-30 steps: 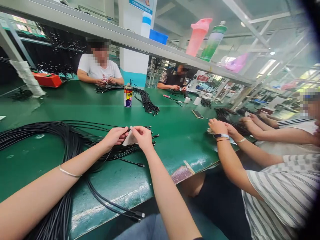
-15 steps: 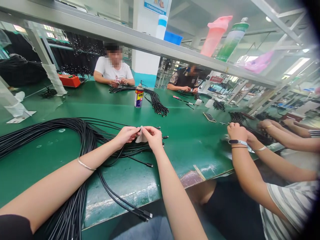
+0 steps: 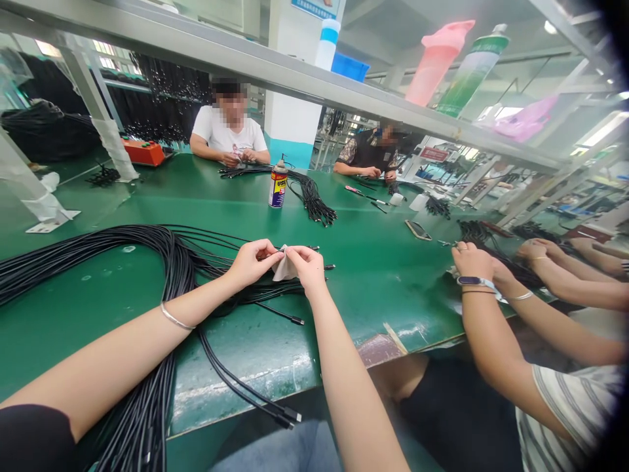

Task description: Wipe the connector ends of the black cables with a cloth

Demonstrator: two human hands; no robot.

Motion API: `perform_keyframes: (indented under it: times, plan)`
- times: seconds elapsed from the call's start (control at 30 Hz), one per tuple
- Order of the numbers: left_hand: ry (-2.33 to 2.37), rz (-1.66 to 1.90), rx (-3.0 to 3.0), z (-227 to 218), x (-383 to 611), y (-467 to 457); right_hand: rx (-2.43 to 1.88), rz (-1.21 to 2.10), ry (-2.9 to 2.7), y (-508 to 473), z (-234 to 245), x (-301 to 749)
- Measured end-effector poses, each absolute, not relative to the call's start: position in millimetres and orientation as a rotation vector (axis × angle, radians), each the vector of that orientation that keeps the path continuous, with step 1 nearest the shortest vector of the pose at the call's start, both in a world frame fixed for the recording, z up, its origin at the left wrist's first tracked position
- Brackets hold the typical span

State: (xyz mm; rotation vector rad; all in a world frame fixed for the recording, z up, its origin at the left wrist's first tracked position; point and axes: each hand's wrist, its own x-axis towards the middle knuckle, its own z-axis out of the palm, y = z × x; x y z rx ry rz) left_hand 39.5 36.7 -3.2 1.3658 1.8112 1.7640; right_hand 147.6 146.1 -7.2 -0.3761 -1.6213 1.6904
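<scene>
Head view: L hand point(image 3: 253, 261) and R hand point(image 3: 309, 267) are held close together over the green workbench point(image 3: 363, 288), fingertips pressed together in a pinch on a small white cloth point(image 3: 284, 265). What lies inside the pinch is hidden by fingers and cloth, so contact w/ a cable can't be told. A black cable bundle point(image 3: 122, 262) is looped on the bench, partly covered by the L forearm; small connector ends point(image 3: 327, 267) are fanned out just past the hands. An aerosol can point(image 3: 278, 186) is stood farther off, its label only partly legible, "US" being made out. A phone point(image 3: 417, 230) is laid nr. a co-worker's hands point(image 3: 474, 261); its screen can't be read.
</scene>
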Motion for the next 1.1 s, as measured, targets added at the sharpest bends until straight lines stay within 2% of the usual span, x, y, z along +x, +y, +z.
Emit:
perform_keyframes:
  times: [0.93, 1.1]
  plan:
    - [2.023, 1.655, 1.467, -0.8, 44.0, 33.6, -0.378, 1.498, -1.809, 148.0, -9.8, 147.6]
    - [2.101, 1.617, 1.586, 2.0, 45.2, 31.6, -0.441, 1.56, -1.771, 147.6, -11.1, 144.7]
